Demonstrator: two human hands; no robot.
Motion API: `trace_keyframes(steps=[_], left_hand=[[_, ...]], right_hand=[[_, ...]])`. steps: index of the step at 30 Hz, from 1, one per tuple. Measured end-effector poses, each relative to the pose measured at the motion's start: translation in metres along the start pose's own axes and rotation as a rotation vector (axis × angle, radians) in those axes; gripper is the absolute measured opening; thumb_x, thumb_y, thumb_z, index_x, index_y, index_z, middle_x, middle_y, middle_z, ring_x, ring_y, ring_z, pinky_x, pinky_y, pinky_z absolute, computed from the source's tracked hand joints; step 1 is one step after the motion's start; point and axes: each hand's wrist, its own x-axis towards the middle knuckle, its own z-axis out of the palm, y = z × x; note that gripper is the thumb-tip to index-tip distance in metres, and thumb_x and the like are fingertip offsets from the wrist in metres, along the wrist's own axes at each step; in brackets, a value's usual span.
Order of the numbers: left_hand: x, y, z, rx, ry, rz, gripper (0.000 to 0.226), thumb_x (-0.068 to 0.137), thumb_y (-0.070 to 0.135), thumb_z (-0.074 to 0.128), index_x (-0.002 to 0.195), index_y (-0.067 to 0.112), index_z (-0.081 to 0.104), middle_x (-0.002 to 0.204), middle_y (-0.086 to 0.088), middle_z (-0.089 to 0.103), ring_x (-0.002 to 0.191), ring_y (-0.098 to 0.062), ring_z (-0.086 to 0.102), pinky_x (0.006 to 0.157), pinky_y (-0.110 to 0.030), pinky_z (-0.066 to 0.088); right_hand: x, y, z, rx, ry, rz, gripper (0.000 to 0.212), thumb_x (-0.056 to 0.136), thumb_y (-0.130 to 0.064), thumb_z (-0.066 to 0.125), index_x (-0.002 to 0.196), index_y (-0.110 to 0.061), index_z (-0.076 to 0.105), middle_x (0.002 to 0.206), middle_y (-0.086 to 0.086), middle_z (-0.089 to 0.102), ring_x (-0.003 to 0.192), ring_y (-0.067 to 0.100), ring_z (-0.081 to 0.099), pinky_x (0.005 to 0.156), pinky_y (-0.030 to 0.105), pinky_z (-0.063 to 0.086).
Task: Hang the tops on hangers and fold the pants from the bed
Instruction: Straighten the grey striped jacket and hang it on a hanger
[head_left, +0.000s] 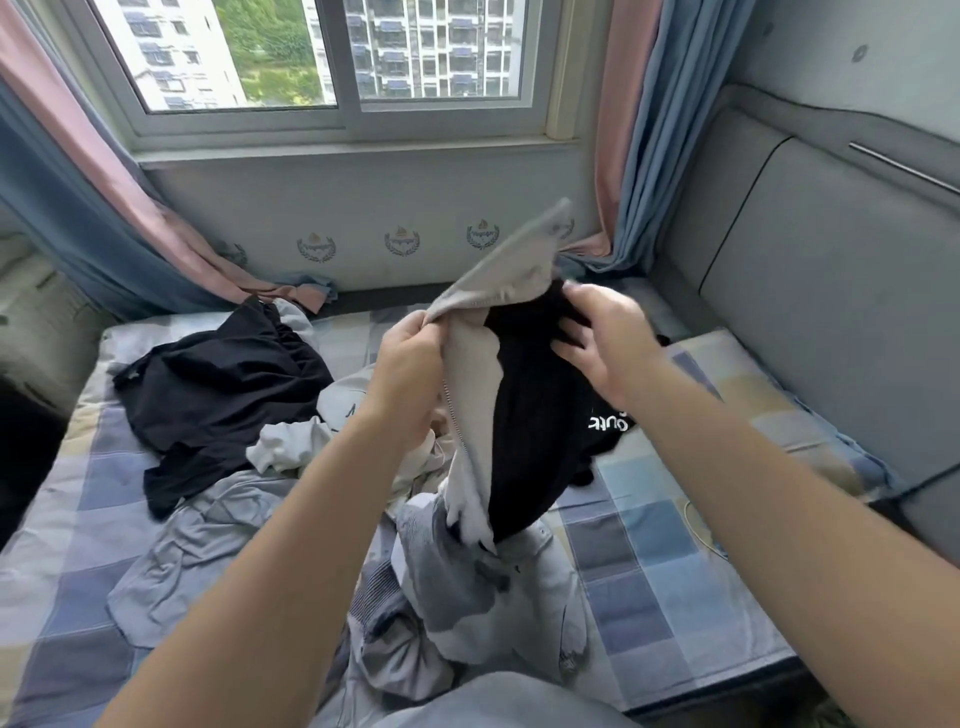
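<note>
above the bed (78, 493), left hand (410, 358) pinches grey top (498, 260), right hand (597, 338) grips black top (530, 415); tangled, either could drop.

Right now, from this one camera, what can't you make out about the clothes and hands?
Head view only:
- black garment: top or pants unclear; folds and the grey garment cover it.
- white print: partly hidden by the right forearm, unreadable whole.
- right hand: blurred; pinching or just touching the black garment, can't tell.
- left hand: fingertips buried in grey fabric.
- pile on the bed: partly hidden behind both forearms.
- hangers: none in view.
</note>
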Motion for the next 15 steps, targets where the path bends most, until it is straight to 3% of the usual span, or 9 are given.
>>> trace_keyframes(steps=[2,3,6,8,12,15], left_hand=[[-0.003,0.009,-0.001,-0.102,-0.02,-0.038,0.024,0.106,0.015,0.041,0.111,0.008,0.064,0.1,-0.015,0.066,0.085,-0.027,0.063,0.064,-0.034,0.052],[-0.005,0.013,0.0,-0.161,-0.024,-0.053,0.021,0.106,0.015,0.041,0.107,0.008,0.061,0.095,-0.014,0.063,0.082,-0.025,0.062,0.062,-0.033,0.054],[-0.011,0.021,0.005,-0.384,-0.033,-0.144,0.019,0.106,0.012,0.044,0.09,0.012,0.053,0.077,-0.007,0.055,0.069,-0.02,0.059,0.066,-0.037,0.056],[-0.014,0.023,0.008,-0.491,-0.038,-0.192,0.02,0.104,0.011,0.047,0.085,0.011,0.053,0.076,-0.008,0.059,0.069,-0.021,0.063,0.067,-0.037,0.058],[-0.015,0.031,0.015,-0.517,-0.068,-0.169,0.016,0.103,0.014,0.05,0.089,0.009,0.055,0.081,-0.011,0.063,0.073,-0.023,0.068,0.065,-0.035,0.061],[-0.012,0.036,0.015,-0.489,-0.033,-0.124,0.008,0.102,0.013,0.053,0.096,0.009,0.055,0.089,-0.012,0.062,0.085,-0.028,0.067,0.073,-0.038,0.062]], right_hand=[[-0.013,0.025,-0.004,-0.378,0.039,-0.221,0.049,0.096,-0.031,0.063,0.141,-0.021,0.047,0.142,-0.005,0.051,0.131,0.01,0.045,0.111,0.033,0.037],[-0.021,0.037,-0.005,-0.468,0.008,-0.295,0.053,0.093,-0.035,0.066,0.14,-0.023,0.046,0.141,-0.006,0.051,0.127,0.007,0.047,0.106,0.029,0.039],[-0.048,0.069,0.002,-0.584,-0.253,-0.281,0.051,0.079,-0.056,0.068,0.121,-0.029,0.053,0.116,-0.015,0.064,0.102,0.002,0.063,0.083,0.025,0.052],[-0.055,0.09,0.012,-0.81,-0.245,-0.246,0.049,0.078,-0.064,0.066,0.11,-0.03,0.052,0.103,-0.014,0.066,0.093,0.007,0.066,0.076,0.033,0.055],[-0.04,0.109,0.022,-0.97,0.006,-0.26,0.02,0.091,-0.041,0.055,0.093,-0.021,0.051,0.08,-0.001,0.062,0.077,0.027,0.062,0.066,0.039,0.053],[-0.019,0.119,0.012,-1.066,0.052,-0.171,0.012,0.092,-0.031,0.051,0.087,-0.02,0.052,0.081,0.003,0.062,0.078,0.032,0.06,0.066,0.038,0.05]])
